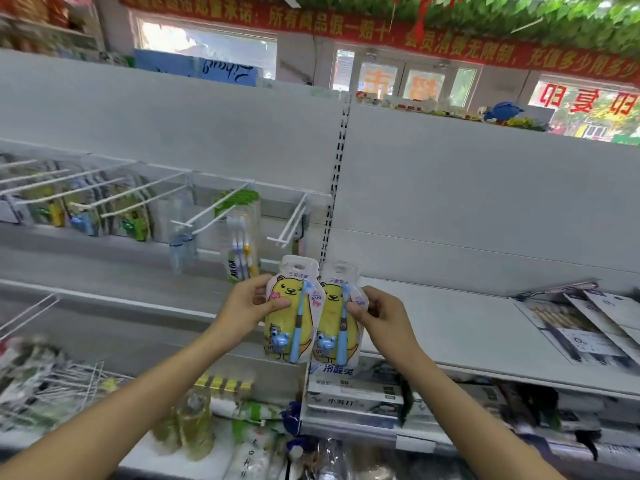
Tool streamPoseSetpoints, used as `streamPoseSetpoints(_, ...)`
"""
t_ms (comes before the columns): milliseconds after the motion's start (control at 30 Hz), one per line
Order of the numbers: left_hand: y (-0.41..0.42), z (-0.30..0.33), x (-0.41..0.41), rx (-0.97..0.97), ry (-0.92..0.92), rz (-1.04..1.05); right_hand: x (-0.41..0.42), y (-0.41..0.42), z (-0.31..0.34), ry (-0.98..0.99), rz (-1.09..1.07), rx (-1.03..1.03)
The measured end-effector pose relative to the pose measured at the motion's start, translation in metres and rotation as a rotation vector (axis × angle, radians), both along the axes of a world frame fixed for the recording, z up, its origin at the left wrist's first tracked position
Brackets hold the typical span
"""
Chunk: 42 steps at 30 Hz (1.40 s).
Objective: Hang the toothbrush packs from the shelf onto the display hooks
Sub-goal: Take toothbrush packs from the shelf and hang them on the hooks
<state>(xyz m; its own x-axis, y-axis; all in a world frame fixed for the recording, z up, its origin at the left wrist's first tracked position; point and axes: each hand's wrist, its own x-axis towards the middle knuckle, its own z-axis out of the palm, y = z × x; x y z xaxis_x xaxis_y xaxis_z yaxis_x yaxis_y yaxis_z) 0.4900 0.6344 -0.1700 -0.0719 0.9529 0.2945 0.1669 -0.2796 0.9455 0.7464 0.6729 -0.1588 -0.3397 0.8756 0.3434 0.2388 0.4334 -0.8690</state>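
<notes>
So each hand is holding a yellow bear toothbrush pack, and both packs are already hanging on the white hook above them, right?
Not quite. The head view shows the left hand and right hand each holding a yellow bear pack, but neither hangs yet; the white hook above them is bare.

left hand [247, 308] pinching bear pack [292, 317], right hand [379, 315] another pack [337, 327]

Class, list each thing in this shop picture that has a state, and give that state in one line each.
left hand: grips the left bear pack, held upright
right hand: grips the right bear pack, held upright
nearest display hook: bare near its tip
green-topped packs: hanging on a hook
dark packs: lying flat on the shelf
</notes>
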Motion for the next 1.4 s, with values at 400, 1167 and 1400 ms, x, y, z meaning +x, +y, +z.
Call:
streamPoseSetpoints(400, -0.103, 0.002, -0.208, 0.011, -0.061, 0.052, -0.222, -0.088, -0.008, 0.025, 0.107, -0.009)
streamPoseSetpoints(1167, -0.134, -0.001, -0.450, 0.061, -0.095, 0.297, -0.466, -0.067, 0.008, -0.029, 0.203, 0.049)
streamPoseSetpoints(1400, -0.132, 0.000, -0.536, 0.092, -0.149, 0.290, -0.551, -0.066, 0.016, -0.029, 0.165, 0.050)
